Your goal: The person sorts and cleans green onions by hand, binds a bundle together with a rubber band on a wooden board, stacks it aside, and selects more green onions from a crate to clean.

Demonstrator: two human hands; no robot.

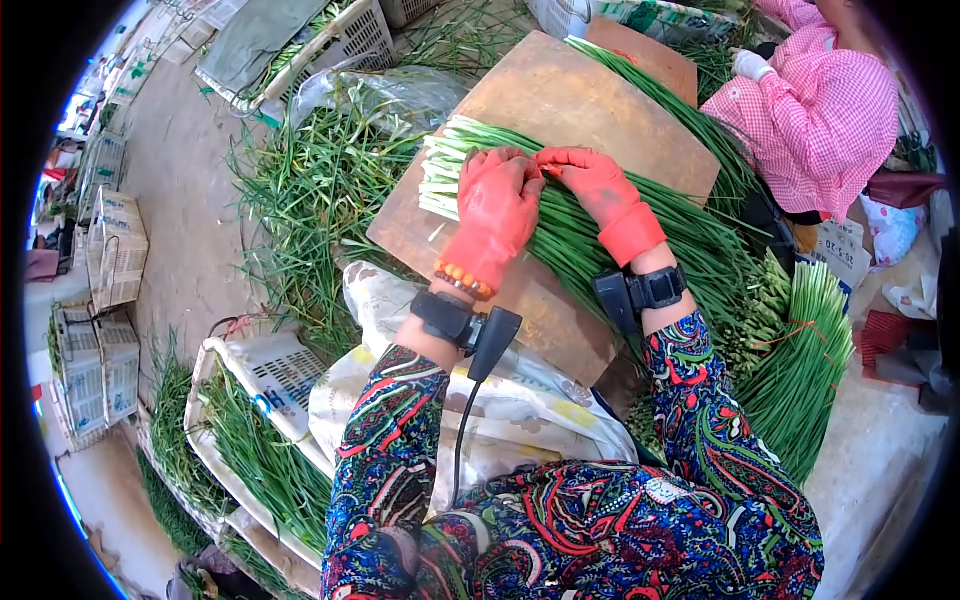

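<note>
A bundle of long green stalks (590, 225) with pale cut ends lies slantwise across a worn brown board (560, 95). Both my hands are in red rubber gloves on top of it. My left hand (497, 205) rests near the pale ends, its fingers bent together over the stalks. My right hand (598, 195) is just beside it, its fingertips pinched close to the left fingertips. A small red bit shows between the fingertips, too small to make out clearly. More stalks (650, 90) lie along the board's far edge.
Loose green leaves (310, 200) are heaped left of the board. A white crate (265, 440) of greens stands at the lower left. Tied bundles (800, 370) lie at the right. A co-worker in a pink checked top (825, 120) sits at the upper right.
</note>
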